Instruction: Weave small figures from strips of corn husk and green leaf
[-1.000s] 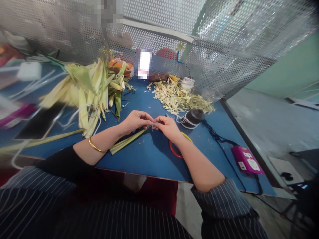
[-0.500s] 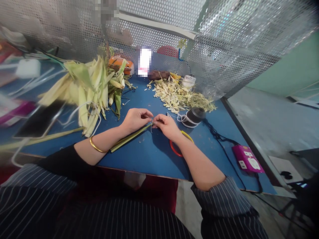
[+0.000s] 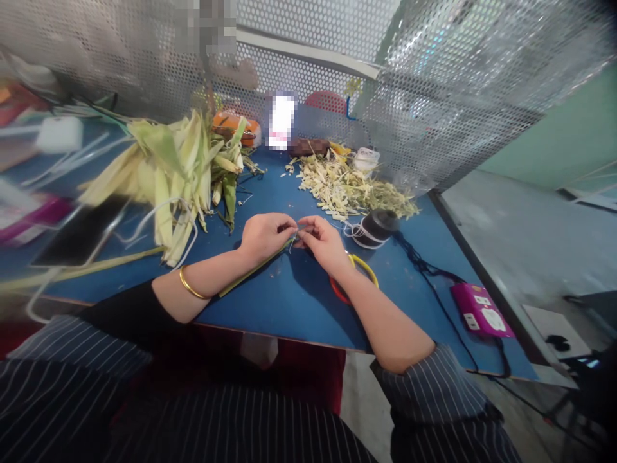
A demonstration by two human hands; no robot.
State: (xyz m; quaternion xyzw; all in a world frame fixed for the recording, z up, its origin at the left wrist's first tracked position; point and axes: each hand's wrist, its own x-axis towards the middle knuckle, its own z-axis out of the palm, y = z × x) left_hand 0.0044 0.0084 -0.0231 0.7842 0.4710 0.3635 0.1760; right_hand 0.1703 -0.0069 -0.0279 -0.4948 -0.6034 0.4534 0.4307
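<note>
Both my hands meet over the blue table, their fingertips pinched at the tip of a narrow green corn husk strip [image 3: 253,271]. A thin white thread [image 3: 290,247] hangs down from that tip. My left hand [image 3: 265,238] is closed on the thread, and the strip runs back beneath its palm and wrist. From the other side, my right hand [image 3: 322,245] pinches at the same spot with thumb and fingers. Exactly how the thread passes round the strip is hidden by the fingers. Scissors [image 3: 365,265] with red and yellow handles lie partly under my right wrist.
A dark spool [image 3: 380,225] with loose white thread stands right of my hands. Corn husks [image 3: 178,161] are heaped at the left, husk scraps [image 3: 337,183] at the back. A phone [image 3: 80,231], a lit screen [image 3: 281,121] and a purple power block [image 3: 482,310] are around the table.
My fingertips have drawn closer together at the strip's tip, and the right fingers have lifted slightly. Less of the strip shows below my left forearm. The view has shifted a little.
</note>
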